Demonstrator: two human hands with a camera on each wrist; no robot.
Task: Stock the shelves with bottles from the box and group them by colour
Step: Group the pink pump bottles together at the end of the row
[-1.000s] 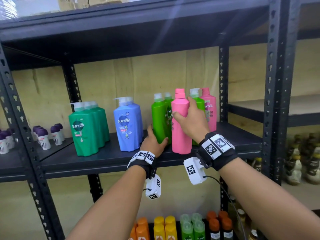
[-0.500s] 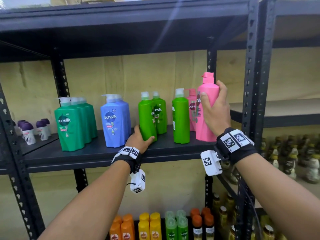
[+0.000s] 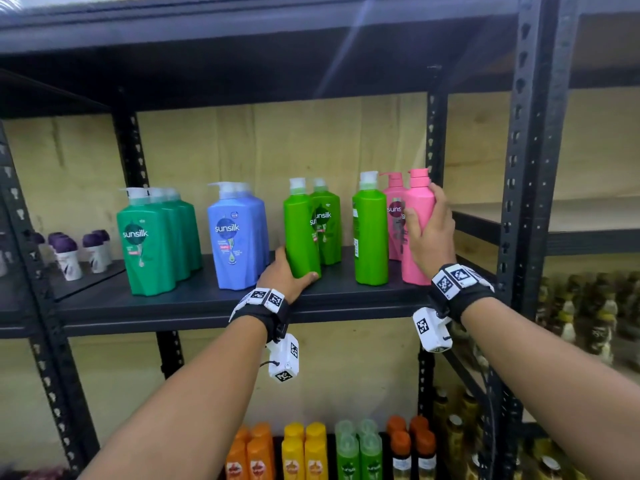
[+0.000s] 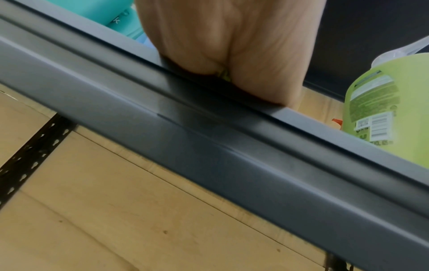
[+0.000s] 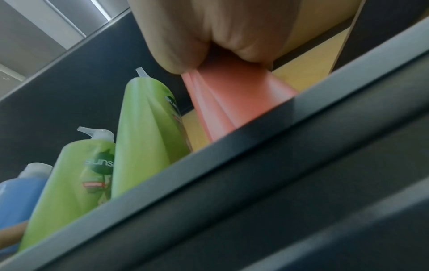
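Plywood backs a dark metal shelf that carries pump bottles in colour groups: dark green bottles at the left, blue bottles next, then a pair of light green bottles, a single light green bottle standing apart from that pair, and pink ones at the right end. On the neighbouring shelf to the left stand small white bottles with purple caps, and the shelf below holds orange, yellow and green bottles. An upright post rises just behind the pink group. Both arms reach up and forward over the shelf edge. The left hand wraps the base of the front bottle of the light green pair, thumb across its front. The right hand grips the front pink bottle around its side; that bottle stands upright on the shelf, touching a second pink bottle behind it and just right of the single green one.
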